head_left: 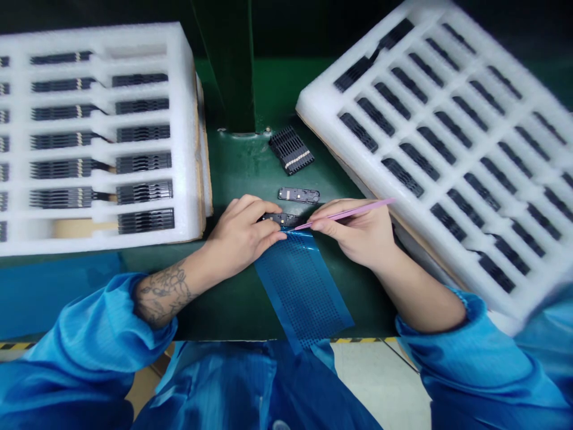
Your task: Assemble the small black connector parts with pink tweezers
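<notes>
My left hand (244, 230) is closed on a small black part (282, 219), pinning it at the top end of a blue perforated film strip (302, 286) on the green bench. My right hand (358, 230) pinches pink tweezers (347, 213), whose tip touches that black part. A second small black part (298, 194) lies just behind the hands. A stack of black ribbed parts (291, 149) lies further back.
A white foam tray (179, 149) holding rows of black parts stands at the left. A second white foam tray (447, 77), tilted, with several slots of black parts, fills the right. A dark green post (230, 65) rises at the back. The bench edge (358, 340) has yellow-black tape.
</notes>
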Demonstrator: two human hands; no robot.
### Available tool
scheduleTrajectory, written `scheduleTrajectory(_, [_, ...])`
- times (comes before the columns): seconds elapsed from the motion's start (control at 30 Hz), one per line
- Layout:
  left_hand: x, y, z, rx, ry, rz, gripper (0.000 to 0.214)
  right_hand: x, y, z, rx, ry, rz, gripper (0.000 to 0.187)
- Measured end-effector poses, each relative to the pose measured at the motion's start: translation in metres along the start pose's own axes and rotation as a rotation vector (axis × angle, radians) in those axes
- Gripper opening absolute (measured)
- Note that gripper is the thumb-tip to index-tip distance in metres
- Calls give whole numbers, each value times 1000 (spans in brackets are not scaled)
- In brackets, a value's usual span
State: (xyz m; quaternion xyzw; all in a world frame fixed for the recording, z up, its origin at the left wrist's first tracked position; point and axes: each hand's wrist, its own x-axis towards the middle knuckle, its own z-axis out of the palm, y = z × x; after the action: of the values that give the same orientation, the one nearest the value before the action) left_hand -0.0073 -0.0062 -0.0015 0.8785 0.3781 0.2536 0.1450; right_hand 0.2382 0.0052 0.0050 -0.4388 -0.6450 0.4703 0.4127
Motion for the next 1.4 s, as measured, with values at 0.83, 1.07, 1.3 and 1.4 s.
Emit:
scheduleTrajectory(0.83, [0,0,2,26,2,5,16,1,-2,2,22,31,17,3])
scheduleTrajectory(1.07, [2,4,-2,66,-26,17,16,1,-3,2,23,28,18,4])
scheduleTrajectory(1.3, [3,4,-2,101,-32,44,17,1,-1,3,11,23,24,3])
scheduleTrajectory(1.4, [3,3,-2,106,-37,45,16,1,-1,3,12,19,15,3])
